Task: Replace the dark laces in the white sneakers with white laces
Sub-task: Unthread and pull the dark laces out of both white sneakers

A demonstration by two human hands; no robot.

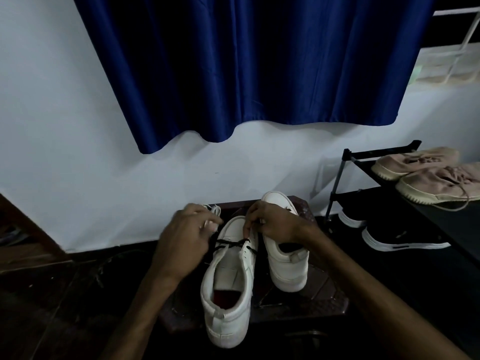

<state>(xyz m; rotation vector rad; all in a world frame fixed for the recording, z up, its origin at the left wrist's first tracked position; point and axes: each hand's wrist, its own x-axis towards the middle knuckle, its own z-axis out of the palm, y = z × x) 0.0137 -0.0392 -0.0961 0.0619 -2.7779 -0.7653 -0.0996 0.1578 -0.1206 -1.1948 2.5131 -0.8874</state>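
Left sneaker point(228, 294) sits on the bench point(322, 302), dark lace point(233, 244) crossing a few eyelets. Right hand point(272, 222) pinches the lace near the toe. Left hand point(184, 235) is curled by the white laces point(214, 210), grip unclear. Risk: a hard tug snags the lace or drags the sneaker off.

On a dark wooden table point(315, 300), a left sneaker point(228, 294) and a right sneaker point(287, 271) are set side by side. White laces point(215, 209) are laid at its far left corner.
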